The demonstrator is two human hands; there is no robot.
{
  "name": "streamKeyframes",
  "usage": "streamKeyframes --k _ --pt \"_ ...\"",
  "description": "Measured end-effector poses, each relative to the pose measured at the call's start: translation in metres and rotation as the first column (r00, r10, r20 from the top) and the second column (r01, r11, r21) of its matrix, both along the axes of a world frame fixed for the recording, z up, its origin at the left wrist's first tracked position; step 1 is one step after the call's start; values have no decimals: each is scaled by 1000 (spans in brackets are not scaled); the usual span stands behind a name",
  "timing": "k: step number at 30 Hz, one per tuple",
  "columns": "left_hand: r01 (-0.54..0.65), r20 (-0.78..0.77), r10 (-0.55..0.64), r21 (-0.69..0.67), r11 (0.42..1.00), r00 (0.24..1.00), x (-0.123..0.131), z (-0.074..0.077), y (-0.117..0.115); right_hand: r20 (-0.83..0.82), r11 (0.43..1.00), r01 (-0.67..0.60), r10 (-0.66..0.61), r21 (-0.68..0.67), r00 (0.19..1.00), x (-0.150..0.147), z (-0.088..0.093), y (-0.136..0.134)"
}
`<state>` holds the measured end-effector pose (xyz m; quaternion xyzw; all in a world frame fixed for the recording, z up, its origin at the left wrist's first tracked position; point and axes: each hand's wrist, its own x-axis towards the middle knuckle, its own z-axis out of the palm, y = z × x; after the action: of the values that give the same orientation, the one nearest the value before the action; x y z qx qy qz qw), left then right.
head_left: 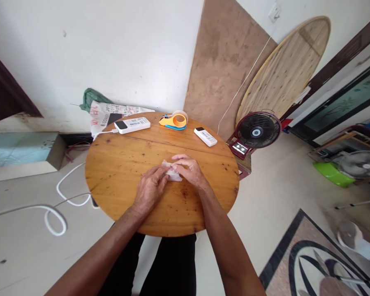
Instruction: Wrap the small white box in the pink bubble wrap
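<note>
Near the middle of the round wooden table (117, 172) lies a small, translucent whitish packet (174, 177), partly covered by my fingers. My left hand (151, 187) is closed on its left side, fingertips pressed together at its edge. From the right, my right hand (191, 172) pinches its upper part with thumb and forefinger, the other fingers slightly raised. The two hands' fingertips nearly meet over it. What is inside the packet, if anything, I cannot make out.
Along the table's far side are a white power bank (134, 125) with a white cable plugged in, an orange and blue tape dispenser (176, 120), and a second white power bank (205, 136). A dark red fan (256, 130) stands beyond the right edge. Cable loops (57, 220) lie on the floor at left.
</note>
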<state>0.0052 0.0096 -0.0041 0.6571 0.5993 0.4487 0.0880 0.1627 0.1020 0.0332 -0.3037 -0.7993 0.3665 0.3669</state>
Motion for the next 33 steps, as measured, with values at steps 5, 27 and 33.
streamKeyframes --k 5,27,33 --pt "-2 11 2 -23 1000 1000 0 1 0 -5 1000 -4 4 9 1000 1 1 -1" --pt "-26 13 26 -9 1000 1000 1 -1 -1 -112 981 -74 54 -181 992 5 3 -1" --pt "-32 38 32 8 999 999 2 -2 -1 -217 968 16 -72 -252 973 9 1 4"
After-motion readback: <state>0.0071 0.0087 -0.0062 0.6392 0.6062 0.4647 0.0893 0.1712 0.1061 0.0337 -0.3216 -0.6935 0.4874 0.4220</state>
